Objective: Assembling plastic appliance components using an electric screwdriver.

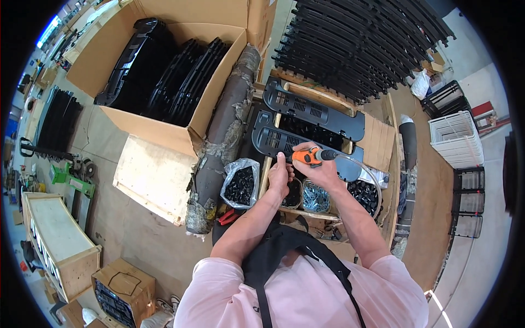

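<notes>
My right hand (319, 169) is closed round an orange air screwdriver (307, 157) with a dark rear end and a clear hose (365, 167) running off to the right. The tool points left, over the near edge of a long black plastic panel (268, 138) with slotted vents. At that same edge is my left hand (280, 177), closed, its thumb resting on the panel and its curled fingers partly hidden. A second similar panel (301, 104) lies just beyond. The tool's tip is hard to make out.
Below my hands sit a bin of silver screws (315, 197), a bag of black clips (239, 186) and a bin of black parts (363, 195). Red-handled pliers (228, 217) lie left. A padded roller (221, 131) borders a cardboard box (164, 128) of black parts; stacked black grilles (350, 49) stand beyond.
</notes>
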The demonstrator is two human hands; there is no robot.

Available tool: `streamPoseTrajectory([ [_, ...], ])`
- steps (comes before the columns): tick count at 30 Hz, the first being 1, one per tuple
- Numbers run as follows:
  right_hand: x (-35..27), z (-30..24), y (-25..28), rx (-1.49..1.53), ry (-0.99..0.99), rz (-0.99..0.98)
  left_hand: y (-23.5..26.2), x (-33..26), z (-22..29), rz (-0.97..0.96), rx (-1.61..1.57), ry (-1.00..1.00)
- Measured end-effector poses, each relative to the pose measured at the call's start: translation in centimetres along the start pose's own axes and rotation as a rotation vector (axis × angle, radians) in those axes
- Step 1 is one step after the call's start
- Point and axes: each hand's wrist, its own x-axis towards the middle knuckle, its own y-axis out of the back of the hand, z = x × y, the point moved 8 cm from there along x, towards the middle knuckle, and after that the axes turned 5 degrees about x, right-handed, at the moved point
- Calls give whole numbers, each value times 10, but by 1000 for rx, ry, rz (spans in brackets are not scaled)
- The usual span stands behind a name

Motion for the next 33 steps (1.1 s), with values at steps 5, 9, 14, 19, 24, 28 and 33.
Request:
streamPoseTrajectory([
  [5,5,-9,-9,15,-12,-124,0,0,-1,28,10,5],
  [9,5,-22,-3,-6,-2,-166,2,-2,1,23,20,-23],
  [14,-10,-29,34,340,27,63,5,-6,-3,-42,-9,40],
  [19,-34,-8,49,442,-39,136,12,-27,-19,-231,-251,161],
  [24,-51,15,50,519,-87,191,8,-43,-12,-239,-211,156],
  [28,-58,15,46,520,-78,183,12,-43,-16,-295,-234,125],
  [33,-60,21,38,537,-117,156,13,-37,-26,-336,-235,138],
])
